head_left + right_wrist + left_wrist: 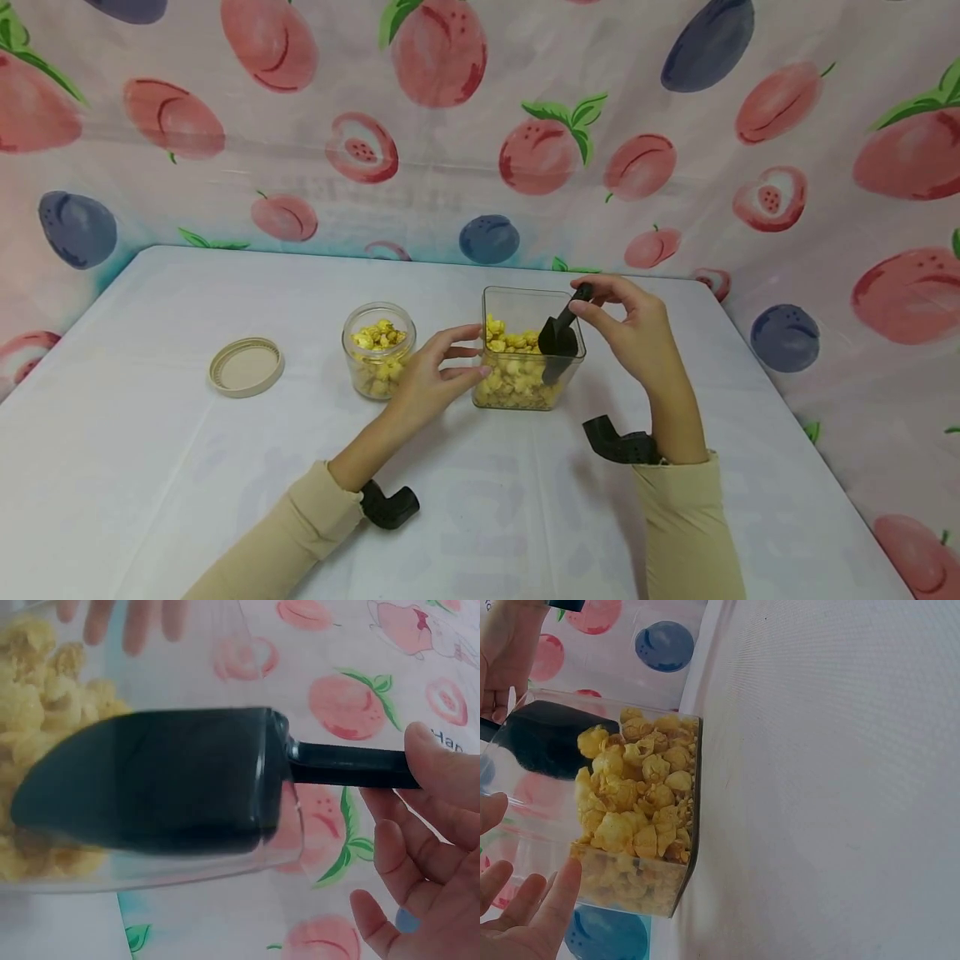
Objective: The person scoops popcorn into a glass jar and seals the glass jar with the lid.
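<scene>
A clear square container (517,396) holds yellow popcorn (649,787). Inside it, a black scoop (165,780) tilts with its blade down at the popcorn. My right hand (630,329) pinches the scoop's handle (352,765) between thumb and fingers, above the container's right rim. My left hand (431,371) rests its fingertips on the container's left side, fingers fairly straight and spread, with the thumb by the front corner. Just beyond that hand stands a round clear jar (367,375), without its lid and with popcorn in it.
A round beige lid (246,367) lies on the white tabletop (465,542), left of the jar. Behind the table hangs a fruit-print cloth (435,183). Black curved pieces (618,442) are worn at both wrists, near the sleeve cuffs.
</scene>
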### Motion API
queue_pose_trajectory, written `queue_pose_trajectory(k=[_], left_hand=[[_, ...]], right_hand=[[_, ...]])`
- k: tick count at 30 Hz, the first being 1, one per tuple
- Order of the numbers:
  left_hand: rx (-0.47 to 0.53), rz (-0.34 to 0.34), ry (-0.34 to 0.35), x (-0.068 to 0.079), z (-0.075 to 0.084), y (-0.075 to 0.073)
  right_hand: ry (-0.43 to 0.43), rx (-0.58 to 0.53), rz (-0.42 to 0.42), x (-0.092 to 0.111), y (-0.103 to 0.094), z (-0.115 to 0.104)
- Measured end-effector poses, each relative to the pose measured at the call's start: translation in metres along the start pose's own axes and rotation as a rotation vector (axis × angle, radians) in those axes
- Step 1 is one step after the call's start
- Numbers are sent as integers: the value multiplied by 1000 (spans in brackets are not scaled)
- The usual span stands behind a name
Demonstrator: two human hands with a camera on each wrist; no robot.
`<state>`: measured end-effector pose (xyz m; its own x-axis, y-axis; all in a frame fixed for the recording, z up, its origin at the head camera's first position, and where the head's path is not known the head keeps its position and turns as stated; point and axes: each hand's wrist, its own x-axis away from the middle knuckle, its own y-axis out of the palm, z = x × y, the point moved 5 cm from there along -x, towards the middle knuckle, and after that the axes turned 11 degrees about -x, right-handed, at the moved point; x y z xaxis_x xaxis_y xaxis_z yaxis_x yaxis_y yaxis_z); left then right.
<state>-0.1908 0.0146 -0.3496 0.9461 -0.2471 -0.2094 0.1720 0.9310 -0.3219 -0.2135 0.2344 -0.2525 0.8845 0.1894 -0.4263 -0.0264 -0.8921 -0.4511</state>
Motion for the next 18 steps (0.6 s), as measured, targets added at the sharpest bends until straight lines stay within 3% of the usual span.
queue_pose_trajectory(k=[6,14,18], left_hand=[[-9,5,-3,-1,0,-1],[-9,4,-4,-1,1,-1],[-5,2,0,-1,1,-1]], right_hand=[[47,-24,-29,-1,0,6],[109,-45,14,-1,-4,9],[120,-77,-7,-1,-3,12]])
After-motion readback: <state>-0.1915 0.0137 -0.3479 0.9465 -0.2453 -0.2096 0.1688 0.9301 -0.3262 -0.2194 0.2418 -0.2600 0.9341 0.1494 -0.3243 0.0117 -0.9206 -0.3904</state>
